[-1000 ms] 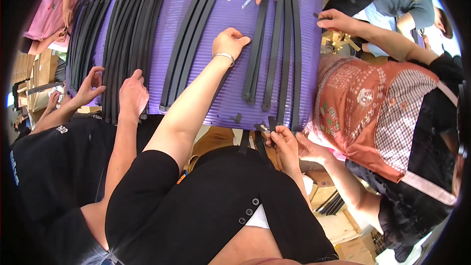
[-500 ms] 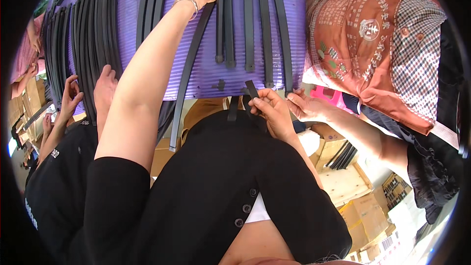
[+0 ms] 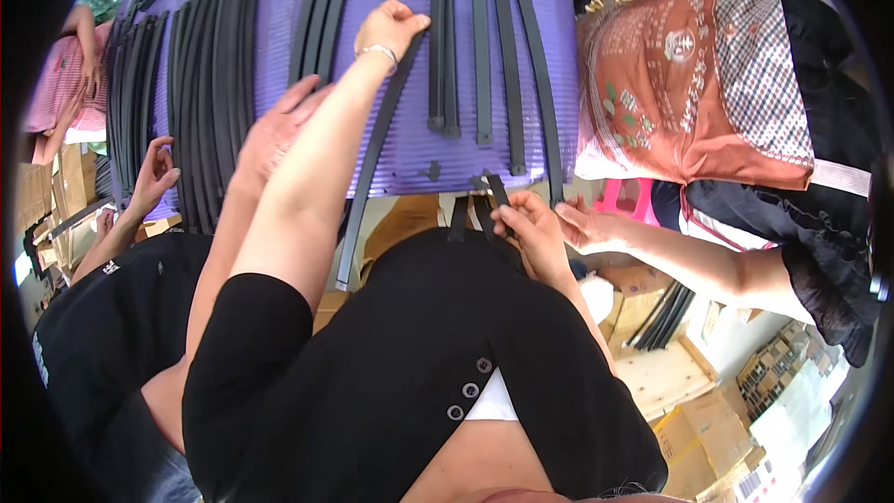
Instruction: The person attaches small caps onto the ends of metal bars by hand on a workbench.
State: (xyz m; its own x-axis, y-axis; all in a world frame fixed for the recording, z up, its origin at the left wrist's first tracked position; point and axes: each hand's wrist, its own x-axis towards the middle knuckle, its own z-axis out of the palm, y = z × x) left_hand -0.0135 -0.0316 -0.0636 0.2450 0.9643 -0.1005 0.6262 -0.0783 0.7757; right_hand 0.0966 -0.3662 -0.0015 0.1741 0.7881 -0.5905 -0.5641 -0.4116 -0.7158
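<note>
Reaching over the purple corrugated sheet [image 3: 279,0], my left hand [image 3: 393,30] pinches the upper part of a flat black strip [image 3: 380,135]. That strip slants down past the sheet's near edge, where its pale tip hangs. Close to my body, my right hand [image 3: 533,226] grips a short visible length of another black strip [image 3: 497,190] between thumb and fingers; its other end is hidden. Ahead of this hand lie several long black strips [image 3: 480,56] side by side, and a small dark piece [image 3: 430,170] rests near the edge.
At right, a co-worker in a reddish-brown apron [image 3: 652,84] has a hand [image 3: 585,225] close to mine, at a strip's end. Another co-worker's arm [image 3: 247,186] reaches in at left, beside bundled black strips [image 3: 209,93]. Cardboard boxes [image 3: 703,438] stand below right.
The left co-worker's hand has moved up and right, toward strips beyond my left arm. My right hand has lowered its strip slightly. My left hand keeps its pinch.
</note>
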